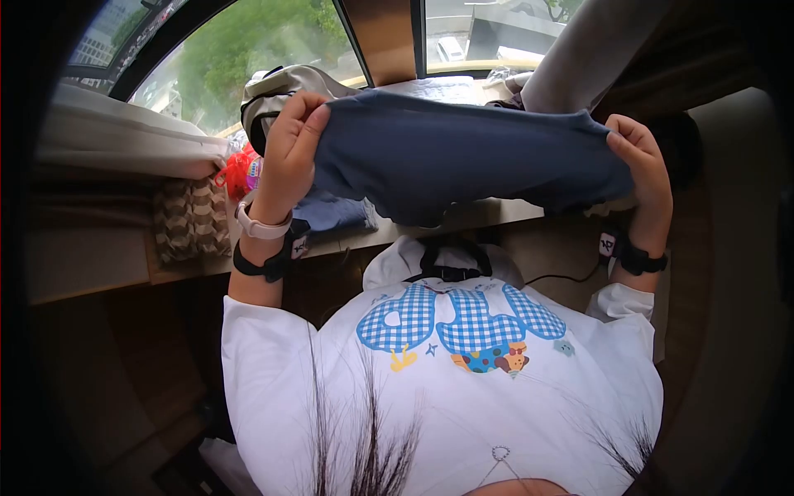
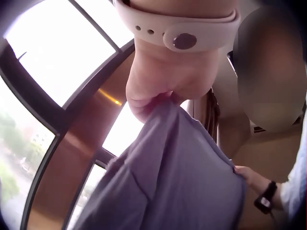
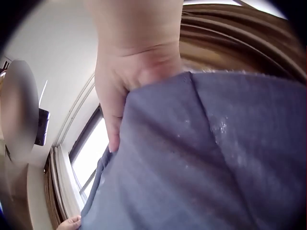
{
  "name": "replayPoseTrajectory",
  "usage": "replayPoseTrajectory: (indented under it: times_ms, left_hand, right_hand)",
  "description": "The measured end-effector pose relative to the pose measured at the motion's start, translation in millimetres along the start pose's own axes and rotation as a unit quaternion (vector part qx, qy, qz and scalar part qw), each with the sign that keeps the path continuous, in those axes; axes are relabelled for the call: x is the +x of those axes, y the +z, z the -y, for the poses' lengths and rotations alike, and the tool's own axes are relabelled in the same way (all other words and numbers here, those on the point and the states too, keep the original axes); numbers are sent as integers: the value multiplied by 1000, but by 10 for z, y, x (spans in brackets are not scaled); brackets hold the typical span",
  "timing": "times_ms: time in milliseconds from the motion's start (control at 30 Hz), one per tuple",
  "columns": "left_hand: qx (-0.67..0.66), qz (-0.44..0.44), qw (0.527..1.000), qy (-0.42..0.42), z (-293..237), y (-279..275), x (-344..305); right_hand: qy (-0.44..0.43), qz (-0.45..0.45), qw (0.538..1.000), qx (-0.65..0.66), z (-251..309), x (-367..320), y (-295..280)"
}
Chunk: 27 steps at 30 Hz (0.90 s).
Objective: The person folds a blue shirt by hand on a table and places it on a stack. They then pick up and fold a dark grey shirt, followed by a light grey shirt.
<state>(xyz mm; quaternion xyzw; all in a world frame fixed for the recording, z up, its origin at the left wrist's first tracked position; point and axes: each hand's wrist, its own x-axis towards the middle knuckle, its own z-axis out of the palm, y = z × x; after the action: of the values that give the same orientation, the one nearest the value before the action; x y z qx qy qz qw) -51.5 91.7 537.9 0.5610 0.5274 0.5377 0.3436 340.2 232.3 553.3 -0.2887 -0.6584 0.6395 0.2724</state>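
Note:
A blue-grey garment (image 1: 471,157) is stretched out sideways in front of the chest, its lower edge hanging loose. My left hand (image 1: 294,153) pinches one upper corner between thumb and fingers. At the other end, my right hand (image 1: 645,165) grips the opposite corner, thumb on the near side. In the left wrist view, the cloth (image 2: 182,177) falls in folds from the left hand's grip. A long seam runs down the fabric (image 3: 192,158) in the right wrist view, where the cloth hides most of the right fingers.
Behind the garment, a ledge runs below the window. It bears a beige bag (image 1: 285,83), a red plastic packet (image 1: 241,175) and blue denim-like cloth (image 1: 335,212). Left of these stands a brown patterned bag (image 1: 192,219). A white bag with black straps (image 1: 389,264) sits close to the body.

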Motion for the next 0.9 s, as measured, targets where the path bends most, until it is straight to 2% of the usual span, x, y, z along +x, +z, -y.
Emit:
replayPoseTrajectory:
  times_ms: [67, 133, 167, 233, 333, 400, 467, 533, 633, 700, 733, 833, 900]
  left_hand:
    - [-158, 8, 983, -91, -43, 101, 70]
    - [-264, -8, 949, -172, -169, 243, 157]
    - [-260, -26, 953, -153, -186, 332, 197]
    - [-253, -61, 959, -113, -211, 545, 260]
    - [-204, -5, 977, -64, -223, 888, 204]
    - [-227, -7, 972, -62, -200, 1176, 100]
    - [-169, 15, 985, 6, -122, 1303, 8]
    - [-181, 31, 981, 58, -91, 1334, -89]
    - [-158, 62, 985, 23, -214, 1291, -172]
    - [18, 134, 988, 79, -207, 1165, -155]
    - [107, 167, 974, 107, -193, 1091, -137]
    - [-35, 115, 986, 115, -67, 908, -86]
    - [44, 71, 981, 174, -92, 814, -17]
  right_hand:
    - [22, 5, 988, 155, 12, 75, 36]
    - [-7, -105, 971, 214, 130, 232, 359]
    - [-23, -160, 957, 243, 174, 330, 540]
    - [-53, -141, 956, 252, 43, 504, 731]
    - [-91, -104, 963, 230, -201, 694, 1166]
    - [-90, -46, 962, 253, -232, 682, 1401]
    - [-117, -50, 962, 243, -281, 638, 1520]
    - [-119, -60, 967, 216, -309, 602, 1529]
    - [-99, 11, 967, 233, -369, 521, 1466]
    - [-95, 43, 977, 188, -333, 477, 1444]
    - [-94, 59, 980, 166, -322, 461, 1427]
    - [-83, 96, 975, 184, -317, 416, 1274]
    - [-64, 130, 976, 162, -260, 366, 1204]
